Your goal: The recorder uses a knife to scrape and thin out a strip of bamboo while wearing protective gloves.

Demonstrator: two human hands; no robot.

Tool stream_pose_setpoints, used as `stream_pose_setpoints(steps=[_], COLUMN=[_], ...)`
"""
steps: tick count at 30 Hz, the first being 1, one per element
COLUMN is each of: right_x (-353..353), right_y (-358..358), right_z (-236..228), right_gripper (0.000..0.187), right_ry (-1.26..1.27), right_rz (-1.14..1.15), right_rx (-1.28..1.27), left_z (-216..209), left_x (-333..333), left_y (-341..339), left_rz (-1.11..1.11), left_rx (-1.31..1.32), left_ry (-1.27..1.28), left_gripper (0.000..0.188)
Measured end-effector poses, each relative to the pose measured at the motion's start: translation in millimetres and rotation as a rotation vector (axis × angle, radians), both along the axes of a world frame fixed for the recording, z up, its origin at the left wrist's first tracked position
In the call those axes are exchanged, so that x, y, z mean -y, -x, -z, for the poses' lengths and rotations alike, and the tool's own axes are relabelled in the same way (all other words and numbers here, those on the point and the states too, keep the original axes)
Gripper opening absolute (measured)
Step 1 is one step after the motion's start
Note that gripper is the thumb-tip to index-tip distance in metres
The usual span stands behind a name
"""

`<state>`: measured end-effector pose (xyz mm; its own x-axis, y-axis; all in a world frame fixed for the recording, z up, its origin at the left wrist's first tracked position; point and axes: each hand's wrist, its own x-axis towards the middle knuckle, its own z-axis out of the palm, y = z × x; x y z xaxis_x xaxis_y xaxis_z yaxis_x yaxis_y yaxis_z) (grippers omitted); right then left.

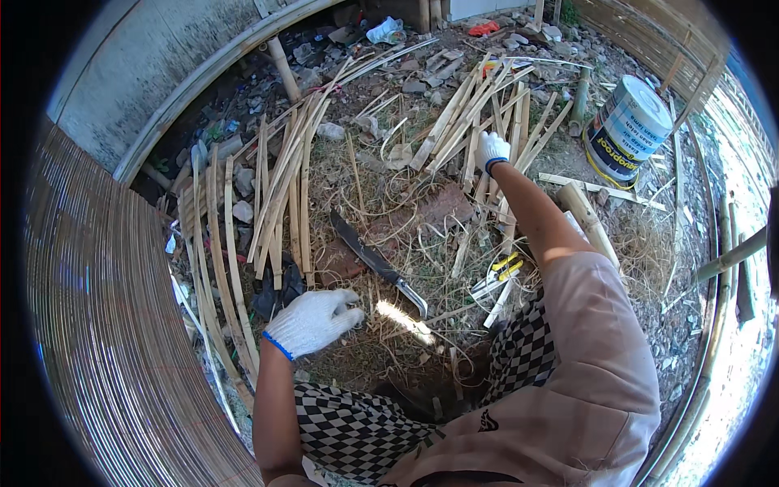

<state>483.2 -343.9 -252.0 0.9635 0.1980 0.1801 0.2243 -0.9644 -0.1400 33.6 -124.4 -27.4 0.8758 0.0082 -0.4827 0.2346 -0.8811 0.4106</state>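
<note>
White knitted gloves cover both of my hands. My left hand [315,323] is above the ground before my knees, its fingers loosely bent and apart, holding nothing. Stretched far forward, my right hand [492,149] is closed at a pile of split bamboo strips [454,122]; it seems to grip a strip, though the glove hides its fingertips. A machete [369,253] with a dark blade lies between my hands, partly on a reddish brick slab [430,213]. Yellow-handled pruning shears [497,274] rest on the ground near my right knee.
More long bamboo strips [294,183] lie at the left, beside a rolled slatted screen [105,284]. A large paint bucket [628,132] stands at the far right, near a thick bamboo pole [586,217]. Shavings and stones litter the ground; a wall [154,65] borders the far left.
</note>
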Motion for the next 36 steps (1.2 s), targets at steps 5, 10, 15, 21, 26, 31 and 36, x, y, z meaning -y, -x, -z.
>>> stream_pose_setpoints(steps=[5, 10, 15, 21, 26, 31, 36], right_x=[59.2, 74.7, 50.1, 31.0, 103.3, 140.9, 76.0], right_y=[-27.8, -45.3, -32.3, -54.3, -109.9, -75.4, -6.3], right_z=[17.7, 36.0, 1.0, -69.7, 7.9, 66.9, 23.1], right_gripper=[0.034, 0.048, 0.048, 0.054, 0.036, 0.047, 0.056], right_ry=[0.0, -0.146, -0.547, -1.099, -0.418, -0.104, -0.102], right_rz=[0.268, 0.15, 0.141, -0.275, 0.075, 0.288, -0.13], right_rx=[-0.161, -0.436, -0.691, -0.815, -0.655, -0.393, -0.19], left_z=[8.4, 17.0, 23.8, 16.5, 26.4, 31.6, 27.6], left_x=[0.0, 0.7, -4.8, -5.6, -1.3, -6.3, -18.5], left_y=[-21.9, -37.9, -37.1, -34.2, -56.2, -52.2, -33.9], left_rz=[0.017, -0.006, -0.025, -0.014, 0.01, -0.011, -0.066], left_rx=[-0.064, -0.117, -0.131, -0.129, -0.098, -0.109, -0.134], left_ry=[-0.036, -0.043, -0.074, -0.075, -0.017, -0.04, -0.061], left_gripper=[0.056, 0.055, 0.055, 0.055, 0.053, 0.052, 0.053])
